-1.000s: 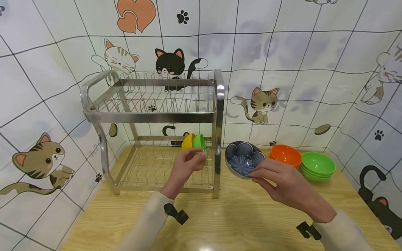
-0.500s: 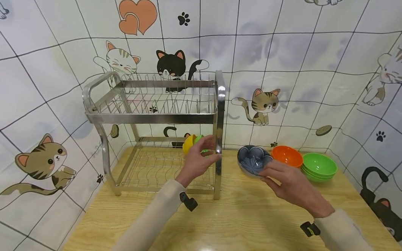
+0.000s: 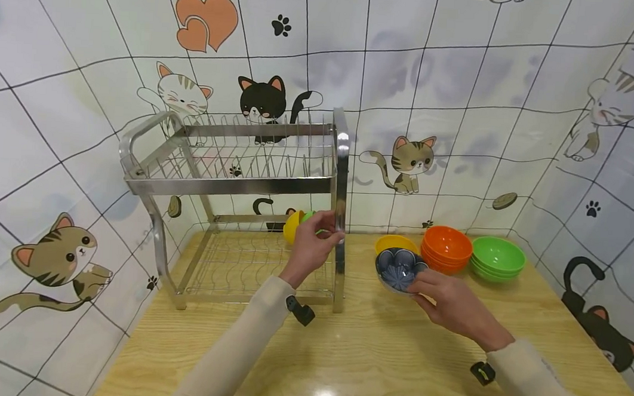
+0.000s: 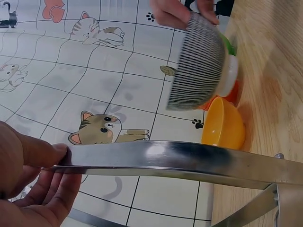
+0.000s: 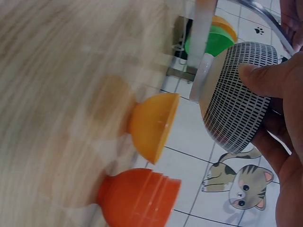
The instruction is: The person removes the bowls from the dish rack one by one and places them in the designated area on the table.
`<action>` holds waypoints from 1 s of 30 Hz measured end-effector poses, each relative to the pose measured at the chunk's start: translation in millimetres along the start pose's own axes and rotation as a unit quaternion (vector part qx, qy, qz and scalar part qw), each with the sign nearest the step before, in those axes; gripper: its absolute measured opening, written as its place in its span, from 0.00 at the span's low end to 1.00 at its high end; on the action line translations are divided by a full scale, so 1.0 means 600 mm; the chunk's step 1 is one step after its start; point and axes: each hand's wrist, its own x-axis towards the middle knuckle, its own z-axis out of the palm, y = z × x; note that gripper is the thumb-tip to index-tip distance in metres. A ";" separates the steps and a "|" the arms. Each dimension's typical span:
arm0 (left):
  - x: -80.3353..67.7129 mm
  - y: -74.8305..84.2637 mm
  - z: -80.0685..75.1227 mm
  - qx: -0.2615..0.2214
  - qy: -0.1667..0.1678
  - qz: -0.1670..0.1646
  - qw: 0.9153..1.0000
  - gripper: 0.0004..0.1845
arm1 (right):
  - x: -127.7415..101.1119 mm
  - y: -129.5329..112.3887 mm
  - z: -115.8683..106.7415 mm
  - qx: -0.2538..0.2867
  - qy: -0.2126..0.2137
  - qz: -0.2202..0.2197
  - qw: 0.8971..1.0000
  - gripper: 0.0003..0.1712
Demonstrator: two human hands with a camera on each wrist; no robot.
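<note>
My right hand grips a blue patterned bowl by its rim and holds it tilted just above the wooden table, right of the steel dish rack. The right wrist view shows my thumb pressed on the bowl's striped outside. My left hand is at the rack's front right post. Its thumb touches the post and its fingers lie loose beneath. A yellow bowl and a green bowl stand on edge in the lower tier behind that hand.
A yellow bowl sits on the table just behind the held bowl. To its right are a stack of orange bowls and a stack of green bowls, close to the tiled back wall. The rack's upper tier holds nothing.
My left hand has come off the green bowl in the lower tier and moved right to the post. My right hand has drawn the blue bowl slightly right, uncovering the yellow bowl behind it.
</note>
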 end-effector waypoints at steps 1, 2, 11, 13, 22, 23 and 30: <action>0.001 -0.001 -0.001 0.001 0.000 0.000 1.000 0.20 | -0.004 0.000 0.003 -0.001 -0.007 0.003 1.000 0.07; 0.002 -0.001 -0.001 0.002 -0.001 -0.001 1.000 0.19 | -0.008 0.000 0.006 -0.002 -0.012 0.008 1.000 0.01; 0.006 -0.001 0.001 0.017 -0.016 0.001 1.000 0.15 | -0.041 -0.004 0.027 -0.012 -0.054 0.058 0.997 0.18; 0.006 -0.002 0.001 0.017 -0.018 0.005 1.000 0.15 | -0.045 -0.005 0.033 -0.012 -0.061 0.065 0.996 0.17; 0.008 -0.007 -0.004 0.007 -0.027 -0.002 1.000 0.14 | -0.058 -0.005 0.053 -0.004 -0.072 0.073 0.995 0.15; 0.009 -0.007 -0.004 0.008 -0.029 -0.004 1.000 0.14 | -0.060 -0.006 0.054 -0.005 -0.073 0.073 0.995 0.15; 0.009 -0.006 -0.004 0.014 -0.034 -0.009 0.999 0.13 | -0.066 -0.009 0.057 -0.012 -0.082 0.075 0.994 0.14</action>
